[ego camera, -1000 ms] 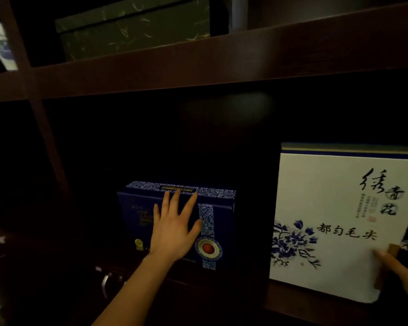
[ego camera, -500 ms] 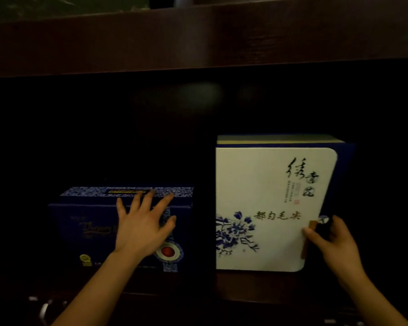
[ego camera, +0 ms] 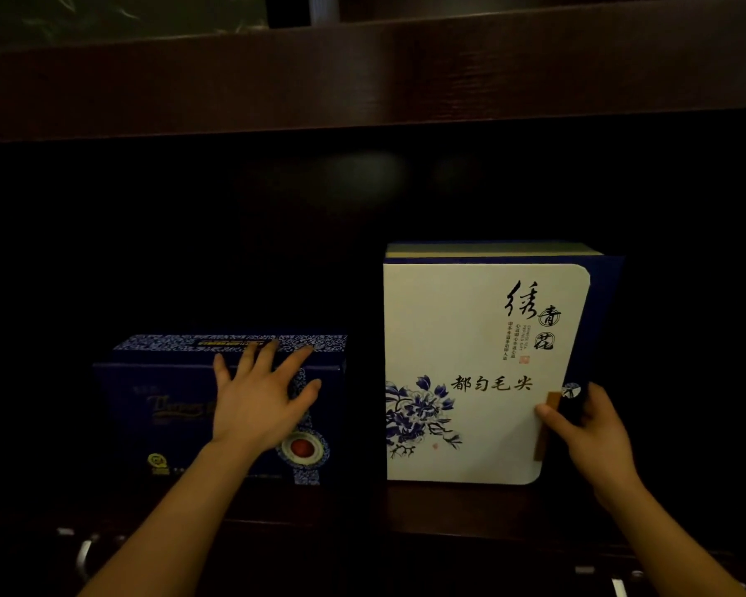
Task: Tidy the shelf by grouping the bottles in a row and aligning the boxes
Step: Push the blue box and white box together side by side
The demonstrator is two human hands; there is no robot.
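Observation:
A low dark blue box with a patterned band and a red seal stands on the dark shelf at the left. My left hand lies flat against its front face, fingers spread. To its right, a narrow gap apart, stands a taller white box with blue flowers and black characters. My right hand grips that box's right edge near the brown clasp, thumb on the front. No bottles are in view.
The dark wooden shelf board carries both boxes. An upper shelf plank spans the top, with a green box above it. Metal drawer handles sit below the shelf front.
The view has shifted right, so both boxes sit further left in the frame. My right hand has come fully into view on the white box's right edge. My left hand stays flat on the blue box.

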